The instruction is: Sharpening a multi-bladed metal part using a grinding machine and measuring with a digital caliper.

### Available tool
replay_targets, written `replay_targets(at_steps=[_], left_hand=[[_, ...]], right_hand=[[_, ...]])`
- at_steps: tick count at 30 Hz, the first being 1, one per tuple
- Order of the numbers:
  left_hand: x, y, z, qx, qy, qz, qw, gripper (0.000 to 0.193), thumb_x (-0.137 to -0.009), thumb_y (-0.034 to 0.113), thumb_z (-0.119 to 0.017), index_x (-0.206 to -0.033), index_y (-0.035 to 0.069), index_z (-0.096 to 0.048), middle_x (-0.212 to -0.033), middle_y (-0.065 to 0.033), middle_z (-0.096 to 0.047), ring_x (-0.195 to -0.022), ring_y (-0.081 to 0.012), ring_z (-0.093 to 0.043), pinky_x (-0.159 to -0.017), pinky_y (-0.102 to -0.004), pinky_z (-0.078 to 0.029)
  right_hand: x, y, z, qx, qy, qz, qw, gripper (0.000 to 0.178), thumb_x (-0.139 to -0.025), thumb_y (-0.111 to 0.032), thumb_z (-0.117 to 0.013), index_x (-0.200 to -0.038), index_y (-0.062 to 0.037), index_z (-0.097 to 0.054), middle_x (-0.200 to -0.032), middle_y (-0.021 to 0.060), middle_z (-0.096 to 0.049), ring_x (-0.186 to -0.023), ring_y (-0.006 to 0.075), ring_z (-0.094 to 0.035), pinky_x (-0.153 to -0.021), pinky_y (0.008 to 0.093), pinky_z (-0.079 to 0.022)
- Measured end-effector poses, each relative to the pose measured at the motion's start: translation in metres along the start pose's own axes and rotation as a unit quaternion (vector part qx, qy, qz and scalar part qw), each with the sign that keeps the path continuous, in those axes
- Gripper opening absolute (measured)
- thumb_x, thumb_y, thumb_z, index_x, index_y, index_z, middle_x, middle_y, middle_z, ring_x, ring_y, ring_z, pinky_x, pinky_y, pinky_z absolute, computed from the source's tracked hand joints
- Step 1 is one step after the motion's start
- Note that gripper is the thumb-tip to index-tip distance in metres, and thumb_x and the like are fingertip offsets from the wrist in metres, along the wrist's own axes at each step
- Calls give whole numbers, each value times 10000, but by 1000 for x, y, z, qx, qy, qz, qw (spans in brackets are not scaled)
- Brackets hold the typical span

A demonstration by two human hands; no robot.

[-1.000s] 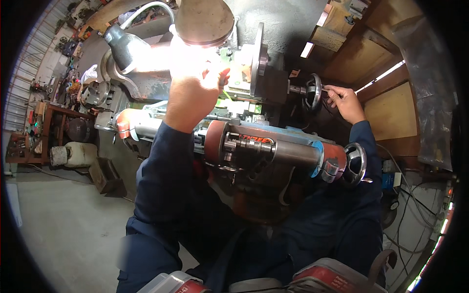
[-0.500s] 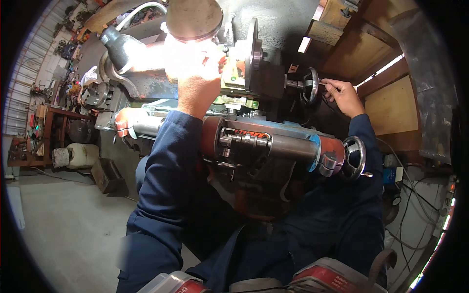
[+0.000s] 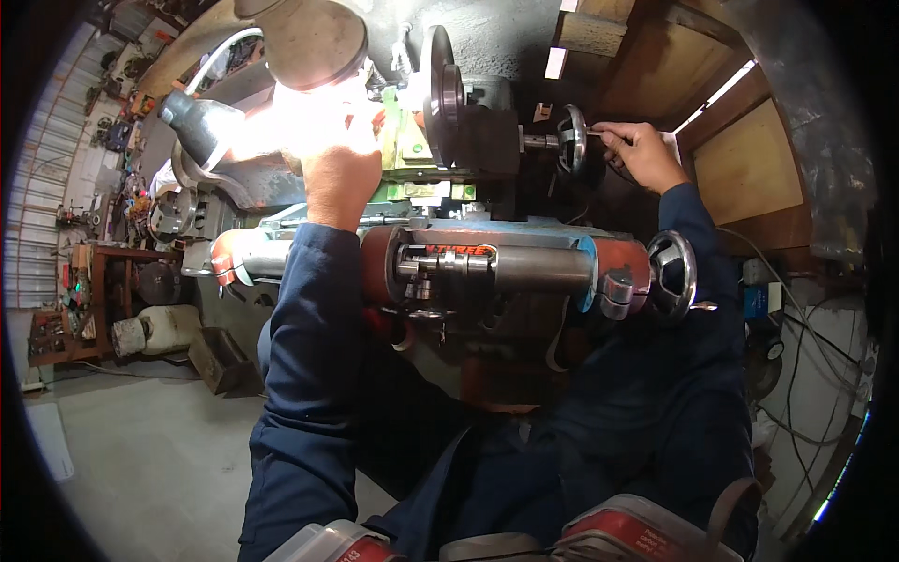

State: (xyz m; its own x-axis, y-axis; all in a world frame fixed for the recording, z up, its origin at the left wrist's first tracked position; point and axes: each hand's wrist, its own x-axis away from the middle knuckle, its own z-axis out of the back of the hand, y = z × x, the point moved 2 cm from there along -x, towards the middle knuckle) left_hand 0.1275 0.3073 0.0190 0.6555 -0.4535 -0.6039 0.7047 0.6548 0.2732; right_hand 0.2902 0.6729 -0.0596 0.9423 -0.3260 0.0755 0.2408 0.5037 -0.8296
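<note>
At the far side of the machine, my left hand (image 3: 343, 178) reaches in under a lamp shade (image 3: 314, 42). Strong glare washes out its fingers, so their grip cannot be made out. Close to its right are a green-and-yellow machine block (image 3: 413, 140) and a dark round disc (image 3: 436, 98) standing on edge. Over on the right, my right hand (image 3: 644, 157) is closed, with thumb and fingers pinching the handle (image 3: 599, 134) of a metal handwheel (image 3: 572, 140). A shaft joins that wheel to the dark housing beside the disc.
A steel cylinder with red end collars (image 3: 543, 269) lies across the machine before me, ending in a second handwheel (image 3: 672, 274). A second lamp (image 3: 198, 126) stands left of my left hand. Wooden panels (image 3: 749, 178) rise at right. A gas cylinder (image 3: 159, 330) and wooden box (image 3: 221, 361) lie left.
The whole view has shifted, so the machine's upper part sits further left in the picture. My right hand stays on the handwheel handle, and my left hand remains under the lamp.
</note>
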Motion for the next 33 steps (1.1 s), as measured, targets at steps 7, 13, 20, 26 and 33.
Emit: replay_targets(at_steps=[7, 13, 20, 26, 33], left_hand=[[3, -22, -16, -161, 16, -112, 980, 214, -864, 113, -576, -1033, 49, -690, -931, -104, -690, -826, -282, -647, -735, -418, -501], [-2, -20, -21, -71, 5, -115, 991, 217, -851, 109, -564, -1019, 37, -682, -942, -114, -684, -832, -282, -644, -741, -389, -509], [-4, -27, -25, -176, -25, -128, 976, 207, -786, 144, -650, -963, 45, -690, -918, -116, -671, -865, -307, -633, -759, -419, -504], [-10, -19, -26, -103, 15, -170, 980, 185, -759, 103, -651, -939, 82, -688, -874, -81, -663, -823, -259, -627, -749, -385, -490], [-12, -21, -21, -39, 13, -136, 990, 166, -879, 97, -581, -980, 76, -711, -904, -41, -714, -753, -133, -646, -684, -287, -514]], right_hand=[[-2, -1, -2, -8, -5, 9, 1000, 276, -970, -178, -588, -1183, -22, -669, -821, 41, -669, -712, 109, -606, -658, 275, -507], [-2, 1, 0, 13, -11, -2, 1000, 279, -985, -140, -556, -1216, -13, -647, -847, 22, -663, -723, 85, -581, -635, 242, -481], [-2, -1, -2, 5, -9, -1, 1000, 273, -985, -143, -559, -1217, -32, -652, -844, 15, -666, -711, 84, -577, -626, 242, -480], [0, -3, 0, 19, 4, -6, 1000, 263, -987, -140, -556, -1202, -30, -660, -833, 9, -665, -714, 82, -574, -647, 243, -483], [-3, -2, -3, 11, -13, 12, 1000, 260, -980, -124, -563, -1196, -16, -657, -851, 13, -672, -721, 85, -581, -687, 255, -494]])
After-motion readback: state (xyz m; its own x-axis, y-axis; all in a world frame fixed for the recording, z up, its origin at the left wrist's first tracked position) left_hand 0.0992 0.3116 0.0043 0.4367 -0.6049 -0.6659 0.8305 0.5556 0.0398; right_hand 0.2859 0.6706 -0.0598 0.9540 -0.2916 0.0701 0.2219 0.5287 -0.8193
